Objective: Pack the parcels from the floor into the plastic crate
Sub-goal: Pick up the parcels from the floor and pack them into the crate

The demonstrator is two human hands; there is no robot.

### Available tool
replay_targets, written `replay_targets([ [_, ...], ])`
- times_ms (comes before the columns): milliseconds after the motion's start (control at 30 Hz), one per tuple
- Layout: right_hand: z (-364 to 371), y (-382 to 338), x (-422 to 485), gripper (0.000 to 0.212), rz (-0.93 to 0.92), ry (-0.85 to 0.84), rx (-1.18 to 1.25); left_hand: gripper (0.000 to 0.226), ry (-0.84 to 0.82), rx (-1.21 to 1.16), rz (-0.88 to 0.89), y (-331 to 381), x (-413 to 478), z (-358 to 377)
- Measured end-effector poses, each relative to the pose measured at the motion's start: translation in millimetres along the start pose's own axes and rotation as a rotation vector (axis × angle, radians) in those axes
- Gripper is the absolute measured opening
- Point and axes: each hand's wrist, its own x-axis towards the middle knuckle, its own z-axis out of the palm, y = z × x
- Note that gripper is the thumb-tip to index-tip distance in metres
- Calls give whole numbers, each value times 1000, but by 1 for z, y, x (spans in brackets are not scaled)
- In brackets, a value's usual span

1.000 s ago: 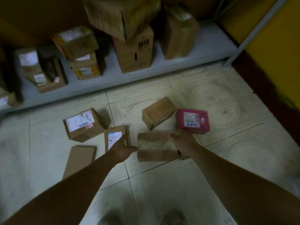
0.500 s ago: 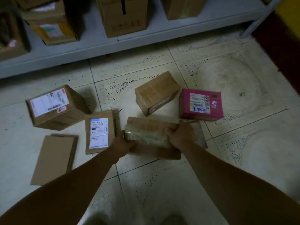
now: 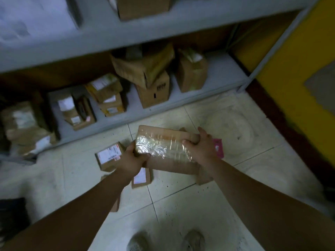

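A brown cardboard parcel (image 3: pixel 164 142) with shiny clear tape across its top is held up off the floor between both hands. My left hand (image 3: pixel 133 158) grips its left end and my right hand (image 3: pixel 201 145) grips its right end. Below it on the tiled floor lie a labelled brown box (image 3: pixel 108 155), a small flat labelled parcel (image 3: pixel 141 177) and a pink box (image 3: pixel 218 148), mostly hidden behind my right hand. Another flat brown parcel (image 3: pixel 115 205) peeks out under my left forearm. No plastic crate is in view.
A grey metal shelf unit (image 3: pixel 126 113) stands ahead, its lowest shelf loaded with several cardboard boxes (image 3: pixel 154 87). A yellow wall (image 3: pixel 299 78) with a dark red base runs along the right. My two shoes (image 3: pixel 192 240) are at the bottom edge. Something dark (image 3: pixel 10 212) sits at the far left.
Both hands have lifted the taped parcel off the floor and toward me. The view has tilted up, showing more of the shelves.
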Motion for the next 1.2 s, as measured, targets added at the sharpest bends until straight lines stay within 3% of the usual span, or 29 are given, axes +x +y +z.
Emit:
replay_targets([
  [233,-100,-118,-100,58,-114,-6,9,64,-37,-149,203,145,-94,-82],
  [367,-127,-148,-139,69,-278,14,-50,61,94,-255,313,187,-146,-105],
  [467,-136,-157,-178,58,-358,67,-22,62,180,-362,332,197,-195,-114],
  [733,-139,-152,-269,35,-436,14,-91,56,172,-337,324,180,-297,-134],
  [1000,-87,-220,-346,52,-571,-28,-128,53,409,-362,343,140,-374,-220],
  [1200,11,-284,-425,63,-665,-104,-75,48,551,-414,279,65,-438,-339],
])
